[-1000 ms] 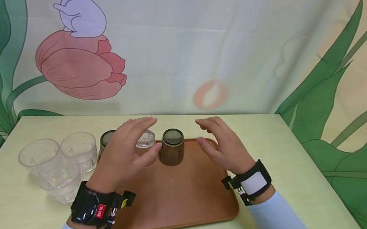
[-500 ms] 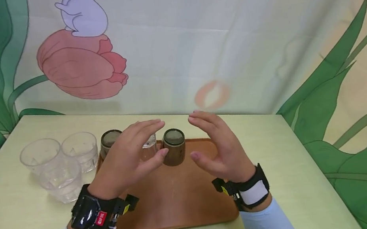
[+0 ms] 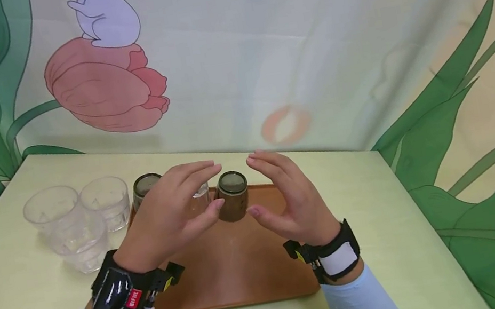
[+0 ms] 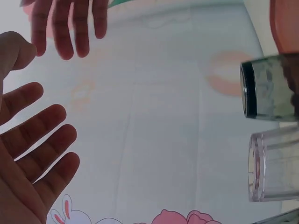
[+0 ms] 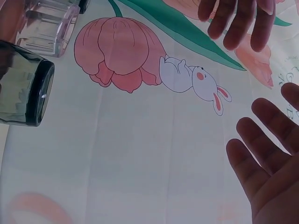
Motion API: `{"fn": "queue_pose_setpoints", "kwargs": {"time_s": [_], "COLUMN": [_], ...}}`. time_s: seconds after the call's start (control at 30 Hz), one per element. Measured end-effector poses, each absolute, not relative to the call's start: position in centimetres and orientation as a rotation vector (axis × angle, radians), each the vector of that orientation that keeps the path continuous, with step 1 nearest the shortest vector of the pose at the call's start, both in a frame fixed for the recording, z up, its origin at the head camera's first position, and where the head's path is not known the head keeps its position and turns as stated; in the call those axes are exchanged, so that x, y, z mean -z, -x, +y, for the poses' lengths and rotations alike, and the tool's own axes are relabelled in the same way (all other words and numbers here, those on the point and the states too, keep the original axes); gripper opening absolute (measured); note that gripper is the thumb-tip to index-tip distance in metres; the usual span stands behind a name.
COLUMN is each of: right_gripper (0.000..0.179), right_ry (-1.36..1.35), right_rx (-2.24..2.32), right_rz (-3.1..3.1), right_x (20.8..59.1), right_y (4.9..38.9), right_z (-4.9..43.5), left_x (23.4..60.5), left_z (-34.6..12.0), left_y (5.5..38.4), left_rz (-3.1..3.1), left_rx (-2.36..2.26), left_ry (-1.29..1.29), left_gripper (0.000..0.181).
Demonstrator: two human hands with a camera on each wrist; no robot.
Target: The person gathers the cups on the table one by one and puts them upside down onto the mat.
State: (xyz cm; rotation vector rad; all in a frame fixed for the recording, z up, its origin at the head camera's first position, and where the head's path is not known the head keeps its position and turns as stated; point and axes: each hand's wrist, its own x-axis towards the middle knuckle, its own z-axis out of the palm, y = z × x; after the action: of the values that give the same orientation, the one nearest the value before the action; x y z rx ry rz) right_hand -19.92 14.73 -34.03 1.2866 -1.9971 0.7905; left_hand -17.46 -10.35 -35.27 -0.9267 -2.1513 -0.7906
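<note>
My left hand point(image 3: 167, 218) hovers over the left part of a brown tray point(image 3: 240, 263), its fingers relaxed and holding nothing. Facing it on the right is my right hand point(image 3: 295, 198), with loosely bent fingers and no object in its grasp. Between them, farther back, a smoky dark glass point(image 3: 233, 200) stands upside down on the tray. Beside it is an upside-down clear glass point(image 3: 201, 194), largely hidden by the left hand. Another dark glass point(image 3: 145, 184) shows behind that hand. In both wrist views the hands appear apart from the dark glass point(image 4: 271, 88) and the clear glass point(image 5: 46, 28).
Three clear glasses point(image 3: 107, 204) stand upright, close together, on the pale table point(image 3: 8, 300) left of the tray. A printed curtain point(image 3: 224, 71) with flowers and a rabbit hangs along the table's back edge.
My right hand has moved left, closer to my left hand and the dark glass. The left hand has shifted only slightly. The glasses and tray stay in place.
</note>
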Motion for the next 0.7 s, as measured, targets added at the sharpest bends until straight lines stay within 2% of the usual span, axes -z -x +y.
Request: {"fn": "queue_pose_setpoints", "kwargs": {"time_s": [0.27, 0.7], "right_gripper": [0.064, 0.06], "right_ry": [-1.268, -1.276], "right_rx": [-0.792, -0.789], "right_rz": [-2.019, -2.04], "right_x": [34.5, 34.6], "right_y": [20.3, 20.4], "right_z": [14.7, 14.6], "left_x": [35.8, 36.2], "left_z": [-11.5, -16.2], "left_y": [17.7, 17.5], "left_rz": [-2.203, -2.504], "left_rx": [0.674, 0.553], "left_ry": [0.829, 0.531], "left_gripper": [0.05, 0.053]}}
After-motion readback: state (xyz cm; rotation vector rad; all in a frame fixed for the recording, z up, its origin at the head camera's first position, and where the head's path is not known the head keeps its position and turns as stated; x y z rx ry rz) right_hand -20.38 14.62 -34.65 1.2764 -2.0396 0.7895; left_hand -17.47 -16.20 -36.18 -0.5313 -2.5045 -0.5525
